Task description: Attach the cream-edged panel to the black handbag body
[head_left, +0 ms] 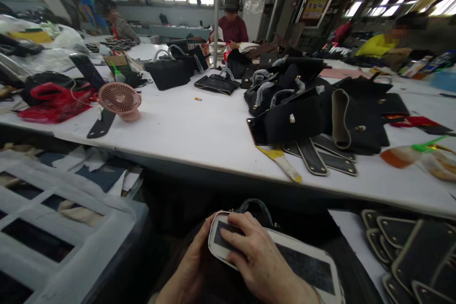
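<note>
Low in the head view, both of my hands hold a flat bag panel (302,266), dark in the middle with a pale cream border, down on my lap. My left hand (188,266) grips its left end from beneath, fingers curled round the rounded corner. My right hand (256,256) lies on top, fingers bent and pressing on the dark face near that same end. A black handle loop (254,205) sticks up just behind the panel.
A long white table (199,128) spans ahead with a pile of black bag parts (313,109), dark strips (320,156), a pink fan (119,99) and black handbags (171,69). Stacked trimmed panels (413,251) lie at my right; a white crate (46,228) at my left. Other people sit across.
</note>
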Tool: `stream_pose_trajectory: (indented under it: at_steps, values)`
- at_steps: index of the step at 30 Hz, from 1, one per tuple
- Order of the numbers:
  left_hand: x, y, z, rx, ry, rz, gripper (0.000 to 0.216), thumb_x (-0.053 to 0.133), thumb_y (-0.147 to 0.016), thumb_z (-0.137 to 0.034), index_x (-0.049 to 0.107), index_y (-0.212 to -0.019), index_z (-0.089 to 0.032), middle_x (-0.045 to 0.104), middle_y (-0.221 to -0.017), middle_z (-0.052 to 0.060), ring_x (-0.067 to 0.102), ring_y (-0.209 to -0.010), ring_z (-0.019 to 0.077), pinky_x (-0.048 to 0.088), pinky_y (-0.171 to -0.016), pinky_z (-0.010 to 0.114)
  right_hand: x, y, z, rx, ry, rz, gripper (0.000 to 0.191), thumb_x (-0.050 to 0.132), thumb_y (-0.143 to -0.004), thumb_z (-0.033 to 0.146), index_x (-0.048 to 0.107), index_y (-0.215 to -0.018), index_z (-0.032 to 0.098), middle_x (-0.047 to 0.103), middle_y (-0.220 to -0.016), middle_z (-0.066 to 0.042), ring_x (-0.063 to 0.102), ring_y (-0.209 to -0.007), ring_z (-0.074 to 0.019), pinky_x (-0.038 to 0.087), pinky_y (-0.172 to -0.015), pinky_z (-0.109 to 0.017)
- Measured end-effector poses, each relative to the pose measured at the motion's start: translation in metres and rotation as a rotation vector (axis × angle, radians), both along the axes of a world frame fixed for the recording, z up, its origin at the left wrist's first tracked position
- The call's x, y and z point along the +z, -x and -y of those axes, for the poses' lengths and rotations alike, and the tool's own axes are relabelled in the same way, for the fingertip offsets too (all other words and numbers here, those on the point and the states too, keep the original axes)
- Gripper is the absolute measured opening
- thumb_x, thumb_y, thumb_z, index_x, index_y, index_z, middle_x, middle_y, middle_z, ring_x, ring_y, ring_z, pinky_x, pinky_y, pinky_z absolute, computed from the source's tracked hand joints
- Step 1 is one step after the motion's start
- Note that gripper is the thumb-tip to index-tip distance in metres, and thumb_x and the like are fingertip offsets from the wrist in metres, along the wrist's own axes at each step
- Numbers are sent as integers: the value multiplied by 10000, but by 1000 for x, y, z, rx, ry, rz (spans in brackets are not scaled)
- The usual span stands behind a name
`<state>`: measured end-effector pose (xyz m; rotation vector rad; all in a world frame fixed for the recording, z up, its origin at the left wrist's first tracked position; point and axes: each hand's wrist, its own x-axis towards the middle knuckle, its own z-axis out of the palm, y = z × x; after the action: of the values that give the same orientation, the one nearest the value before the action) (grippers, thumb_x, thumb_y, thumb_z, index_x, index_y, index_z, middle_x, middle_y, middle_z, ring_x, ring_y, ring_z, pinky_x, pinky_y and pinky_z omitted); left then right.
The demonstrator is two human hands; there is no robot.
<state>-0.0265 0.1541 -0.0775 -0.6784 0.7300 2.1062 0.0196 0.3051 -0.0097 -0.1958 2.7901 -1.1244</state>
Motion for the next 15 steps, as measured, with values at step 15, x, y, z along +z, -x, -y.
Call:
stream_pose_trajectory:
  at_steps: [15]
  values:
    - [5,5,5,-106,38,-67,320,649,-847,-292,670,-1114,-118,676,-1163,108,621,-1080,232,466,-966,292,-4,-4,3,-35,9,-24,340,525,-831,87,605,-1106,269,530,-1250,-22,457,-1137,-228,362,-1049,-426]
